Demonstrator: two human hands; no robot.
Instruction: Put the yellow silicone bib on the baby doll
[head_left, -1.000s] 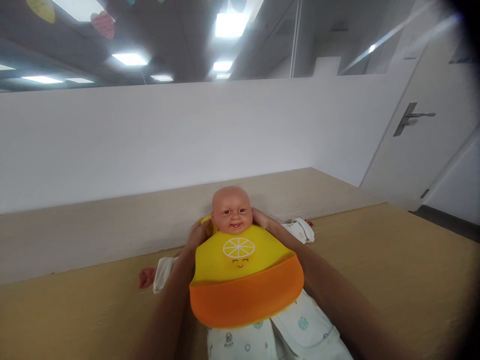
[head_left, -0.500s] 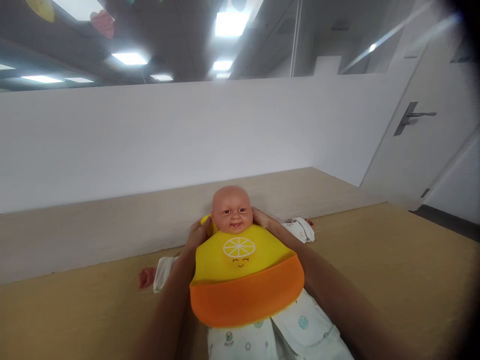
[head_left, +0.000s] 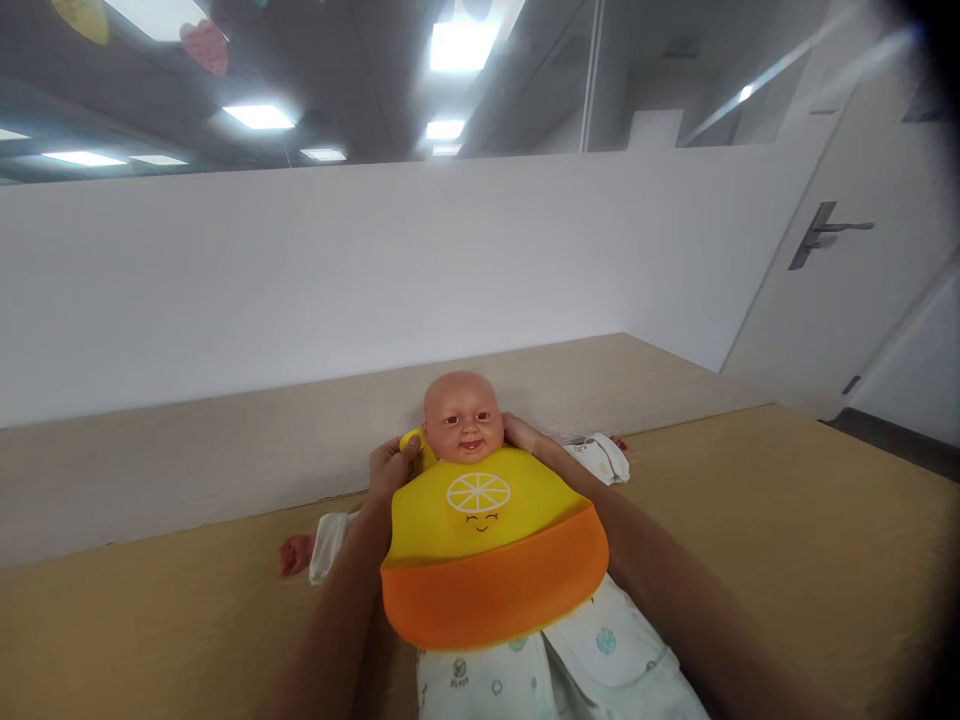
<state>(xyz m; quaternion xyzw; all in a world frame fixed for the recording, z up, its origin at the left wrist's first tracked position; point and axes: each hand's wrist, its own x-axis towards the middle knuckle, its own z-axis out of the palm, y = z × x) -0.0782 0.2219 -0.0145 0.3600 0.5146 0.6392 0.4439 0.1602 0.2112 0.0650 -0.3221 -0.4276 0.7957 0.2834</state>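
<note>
A baby doll point(head_left: 463, 405) in white printed clothes lies on its back on a wooden surface, arms spread to both sides. Over its chest is a yellow bib point(head_left: 427, 515) with an orange pocket and a lemon-slice print. Beside the doll's head on the left, my left hand point(head_left: 390, 466) pinches a yellow neck strap of the bib between thumb and fingers. My right hand point(head_left: 519, 432) reaches beside the head on the other side. Its fingers are hidden behind the doll's neck, so what they hold does not show.
The wooden table point(head_left: 750, 540) spreads to both sides of the doll. A pale raised ledge point(head_left: 187, 450) runs along its back, against a white wall point(head_left: 337, 270) with glass above. At the right is a door with a metal handle point(head_left: 814, 235).
My left hand has shifted slightly, and its thumb and the yellow strap show a little more clearly. The doll's head has moved very slightly left. Otherwise little differs.
</note>
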